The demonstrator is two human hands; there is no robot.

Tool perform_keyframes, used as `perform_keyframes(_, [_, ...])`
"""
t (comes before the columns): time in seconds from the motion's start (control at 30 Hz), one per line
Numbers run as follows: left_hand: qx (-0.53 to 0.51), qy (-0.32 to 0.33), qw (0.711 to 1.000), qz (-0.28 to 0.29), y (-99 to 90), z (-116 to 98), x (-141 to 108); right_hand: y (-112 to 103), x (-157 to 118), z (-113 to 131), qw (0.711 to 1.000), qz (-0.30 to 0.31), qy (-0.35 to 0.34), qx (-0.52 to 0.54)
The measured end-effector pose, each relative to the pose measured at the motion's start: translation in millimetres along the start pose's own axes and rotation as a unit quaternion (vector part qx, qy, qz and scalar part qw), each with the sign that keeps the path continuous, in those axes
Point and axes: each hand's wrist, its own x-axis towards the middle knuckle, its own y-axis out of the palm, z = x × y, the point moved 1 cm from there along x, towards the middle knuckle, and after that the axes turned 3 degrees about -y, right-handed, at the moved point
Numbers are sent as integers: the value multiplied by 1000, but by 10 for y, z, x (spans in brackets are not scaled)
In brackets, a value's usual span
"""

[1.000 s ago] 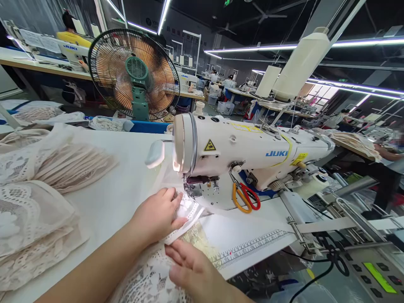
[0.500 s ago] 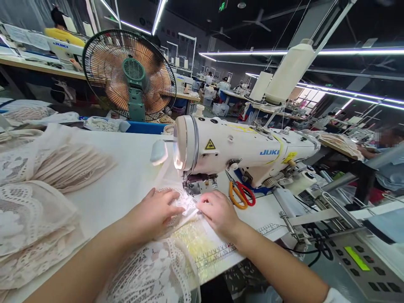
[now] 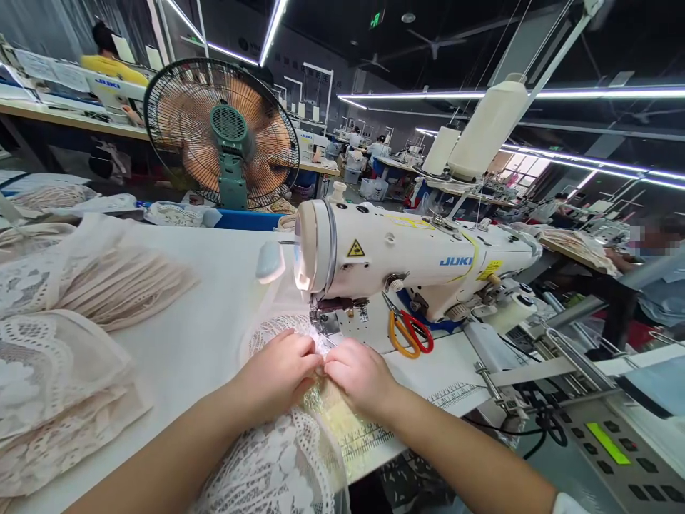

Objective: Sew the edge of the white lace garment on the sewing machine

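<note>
A pale lace fabric piece (image 3: 278,464) runs from the table's front edge up under the presser foot (image 3: 324,325) of a white sewing machine (image 3: 396,250). My left hand (image 3: 286,368) is closed on the lace just in front of the foot, thumb and fingers pinched together. My right hand (image 3: 356,371) is closed beside it, its fingertips at the edge of the same lace, close to the left thumb. A thin metal tool seems to stick out by the right fingers; its kind cannot be made out. The machine's lamp lights this spot brightly.
Scissors (image 3: 409,332) with orange and red handles lie behind my right hand. Stacked lace pieces (image 3: 64,371) cover the table's left side. A fan (image 3: 225,135) stands beyond the table, thread cones (image 3: 489,125) above the machine. A control panel (image 3: 610,446) is at lower right.
Both hands have come together in front of the presser foot. The left hand has moved right and its fingers have closed on the lace; more lace shows behind it.
</note>
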Motion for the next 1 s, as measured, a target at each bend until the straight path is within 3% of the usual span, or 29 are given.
perform_keyframes(0.17, [21, 49, 997, -53, 81, 87, 13, 57, 30, 20, 1000, -9, 10, -1])
perform_keyframes(0.53, [74, 30, 996, 29, -12, 184, 70, 71, -21, 55, 997, -80, -9, -8])
perform_keyframes(1.0, [163, 21, 986, 24, -63, 371, 226, 91, -35, 44, 998, -69, -5, 10])
